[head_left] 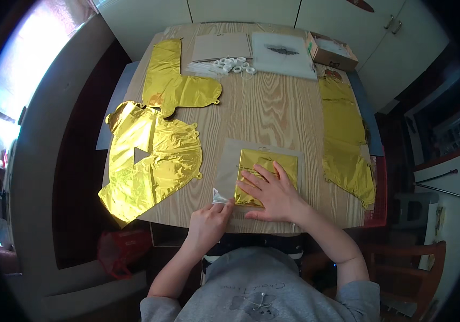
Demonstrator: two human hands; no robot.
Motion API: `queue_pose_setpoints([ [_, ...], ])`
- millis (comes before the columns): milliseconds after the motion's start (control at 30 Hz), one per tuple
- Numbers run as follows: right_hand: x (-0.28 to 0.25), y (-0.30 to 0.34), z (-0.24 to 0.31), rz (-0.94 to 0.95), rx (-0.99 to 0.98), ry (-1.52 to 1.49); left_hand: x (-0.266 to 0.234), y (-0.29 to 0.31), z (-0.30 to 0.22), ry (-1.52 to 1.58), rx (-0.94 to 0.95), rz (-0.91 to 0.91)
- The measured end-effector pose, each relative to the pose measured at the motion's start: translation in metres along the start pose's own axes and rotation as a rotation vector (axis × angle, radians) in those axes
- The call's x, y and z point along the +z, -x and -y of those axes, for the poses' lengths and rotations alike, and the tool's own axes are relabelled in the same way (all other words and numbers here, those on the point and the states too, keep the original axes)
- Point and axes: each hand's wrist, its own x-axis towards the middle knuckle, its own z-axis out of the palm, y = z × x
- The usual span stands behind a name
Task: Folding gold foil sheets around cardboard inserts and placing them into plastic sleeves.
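Note:
A folded gold foil balloon [269,156] lies as a flat square inside or on a clear plastic bag [227,161] at the table's near edge; which, I cannot fully tell. My right hand [271,194] rests on the gold square with its fingers spread. Beside it, my left hand [209,221] pinches the bag's near left corner, where the plastic is creased. Flat, uninflated gold foil balloons surround the work: one [173,145] with a triangular opening at left, another [163,80] behind it, and more gold foil [345,137] along the right edge.
On the wood-grain table [273,110], white ribbon rolls [235,65] lie by thin white straws [204,68] and a grey-brown flat sheet [220,47]. A stack of clear bags [283,55] and a cardboard box [333,52] stand at the back right. A wooden chair [412,257] is at lower right.

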Motion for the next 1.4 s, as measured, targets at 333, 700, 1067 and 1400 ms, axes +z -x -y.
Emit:
queue_pose_setpoints([
  [333,0.008,-0.002,0.0,-0.032,0.012,-0.004,0.006,0.027,-0.005,-0.01,-0.071,-0.116],
  [700,0.011,-0.001,0.002,-0.104,0.024,-0.028,0.015,0.016,-0.01,-0.021,-0.137,-0.156],
  [1067,0.013,0.0,0.002,-0.105,0.027,-0.023,0.011,0.009,-0.01,-0.027,-0.111,-0.09],
  [1400,0.013,0.0,0.001,-0.088,0.034,-0.025,0.012,0.007,-0.009,0.081,-0.14,-0.093],
])
